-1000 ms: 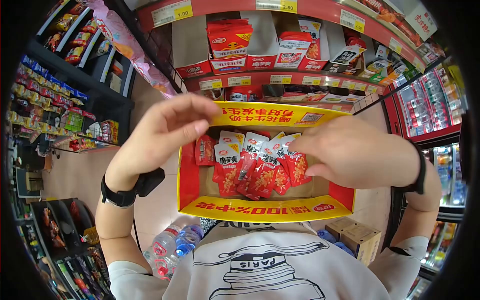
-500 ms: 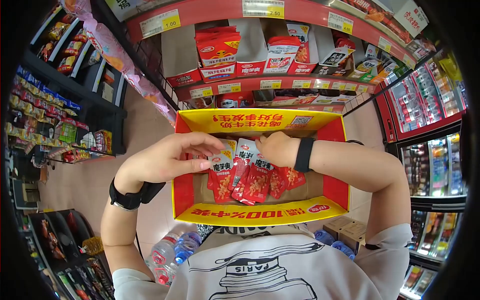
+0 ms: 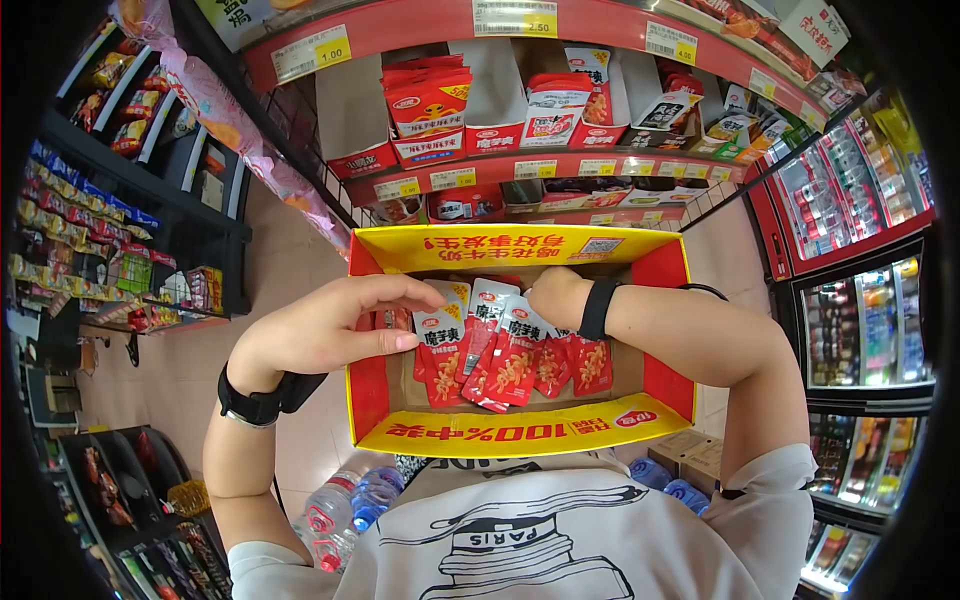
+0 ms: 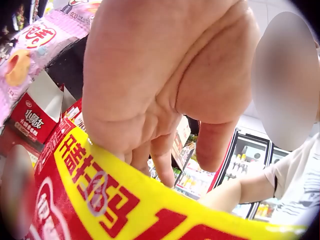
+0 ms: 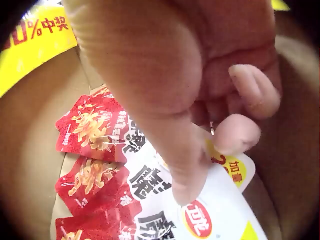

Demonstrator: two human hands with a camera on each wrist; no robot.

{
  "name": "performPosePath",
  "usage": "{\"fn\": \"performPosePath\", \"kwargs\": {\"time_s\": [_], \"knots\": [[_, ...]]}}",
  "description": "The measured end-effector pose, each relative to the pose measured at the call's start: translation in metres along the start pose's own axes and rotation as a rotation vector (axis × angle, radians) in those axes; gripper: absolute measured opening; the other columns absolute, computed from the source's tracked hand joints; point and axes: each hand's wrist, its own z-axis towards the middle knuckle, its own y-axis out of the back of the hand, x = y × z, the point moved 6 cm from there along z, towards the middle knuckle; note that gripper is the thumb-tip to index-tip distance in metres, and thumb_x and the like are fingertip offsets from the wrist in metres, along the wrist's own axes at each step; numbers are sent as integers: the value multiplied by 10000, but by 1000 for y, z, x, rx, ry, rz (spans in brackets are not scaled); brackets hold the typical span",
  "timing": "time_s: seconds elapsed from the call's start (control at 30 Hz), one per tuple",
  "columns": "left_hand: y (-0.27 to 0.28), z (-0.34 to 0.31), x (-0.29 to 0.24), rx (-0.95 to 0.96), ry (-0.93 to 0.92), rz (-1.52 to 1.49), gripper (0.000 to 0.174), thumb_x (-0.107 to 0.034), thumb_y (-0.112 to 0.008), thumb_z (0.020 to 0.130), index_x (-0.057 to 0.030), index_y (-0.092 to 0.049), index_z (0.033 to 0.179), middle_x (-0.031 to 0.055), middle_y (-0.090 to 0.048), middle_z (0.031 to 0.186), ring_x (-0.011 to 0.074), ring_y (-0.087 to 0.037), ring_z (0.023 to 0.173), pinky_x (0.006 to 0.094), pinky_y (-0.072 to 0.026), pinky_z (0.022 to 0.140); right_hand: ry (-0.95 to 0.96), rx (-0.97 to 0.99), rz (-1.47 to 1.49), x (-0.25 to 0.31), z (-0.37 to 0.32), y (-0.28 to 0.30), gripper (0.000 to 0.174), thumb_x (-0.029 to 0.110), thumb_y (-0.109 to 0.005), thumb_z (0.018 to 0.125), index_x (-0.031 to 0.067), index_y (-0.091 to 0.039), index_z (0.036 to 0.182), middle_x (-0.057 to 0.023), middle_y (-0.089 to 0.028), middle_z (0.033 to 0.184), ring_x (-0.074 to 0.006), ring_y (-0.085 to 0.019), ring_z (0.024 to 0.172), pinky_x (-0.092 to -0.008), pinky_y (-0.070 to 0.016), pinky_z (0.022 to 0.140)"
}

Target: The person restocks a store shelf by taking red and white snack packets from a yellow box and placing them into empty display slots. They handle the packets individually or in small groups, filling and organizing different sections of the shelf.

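A yellow-and-red cardboard box (image 3: 520, 433) in front of the body holds several red-and-white snack packets (image 3: 515, 365) lying overlapped. The right hand (image 3: 560, 298) reaches into its far right part. In the right wrist view, that hand's thumb (image 5: 190, 175) lies on the white top of a packet (image 5: 227, 212), with the fingers curled at the packet's edge, pinching it. The left hand (image 3: 325, 325) hangs over the left wall of the box, fingers loosely bent and holding nothing, its fingertips near the leftmost packets.
Ahead stands a shelf (image 3: 550, 165) with cartons of snack packets and price tags. Pink packaging (image 3: 205, 95) hangs at its left. Drinks coolers (image 3: 865, 330) line the right side. Bottles (image 3: 330, 505) stand near the body at lower left, cartons (image 3: 690, 452) at lower right.
The right hand has moved down and inward from above the box's right side to the packets at the far side. The left hand has come lower over the left wall.
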Motion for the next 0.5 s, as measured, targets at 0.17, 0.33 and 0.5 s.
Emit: {"fn": "performPosePath", "kwargs": {"time_s": [0.17, 0.33, 0.5], "knots": [[-1, -2, 4, -8, 28, -54, 365, -138, -589, 902, -15, -500, 1233, 89, -572, 1187, 165, -535, 1072, 304, -428, 925, 10, 178, 19, 2, -6, -2, 155, 111, -641, 680, 27, -706, 794, -148, -679, 775, -293, -662, 720, -391, -507, 608], [-2, -2, 6, -13, 15, -82, 365, -135, -589, 902, -16, -501, 1236, 81, -569, 1192, 162, -530, 1076, 297, -435, 914, 58, 247, 63, 3, -7, -11, 177, 103, -634, 675, 31, -711, 817, -153, -683, 791, -284, -672, 741, -410, -506, 600], [-1, -2, 6, -11, 9, -76, 366, -132, -587, 903, -12, -499, 1238, 78, -565, 1196, 155, -523, 1084, 293, -437, 909, 118, 193, 80, 8, -11, -1, 166, 87, -620, 680, 18, -697, 810, -163, -673, 767, -307, -667, 729, -418, -509, 593]]}}
